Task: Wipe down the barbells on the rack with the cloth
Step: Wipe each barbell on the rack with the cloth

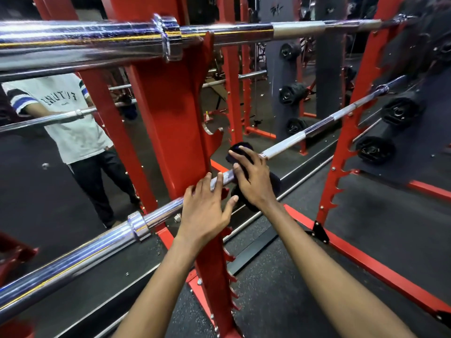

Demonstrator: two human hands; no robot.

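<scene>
A chrome lower barbell [305, 136] runs from lower left to upper right across the red rack [170, 113]. A dark cloth [240, 150] is draped over its shaft beside the rack's toothed upright. My right hand [251, 179] lies on the cloth, fingers curled over it and the shaft. My left hand [205, 211] rests on the same bar just left of it, fingers nearly straight over the shaft. A second, thicker upper barbell [97, 42] lies across the top of the view.
A mirror behind the rack reflects a person in a white T-shirt [70, 118] and more bars. Black weight plates [375, 150] hang on pegs at the right. A second red toothed upright [341, 152] stands right. Dark rubber floor [292, 276] lies below.
</scene>
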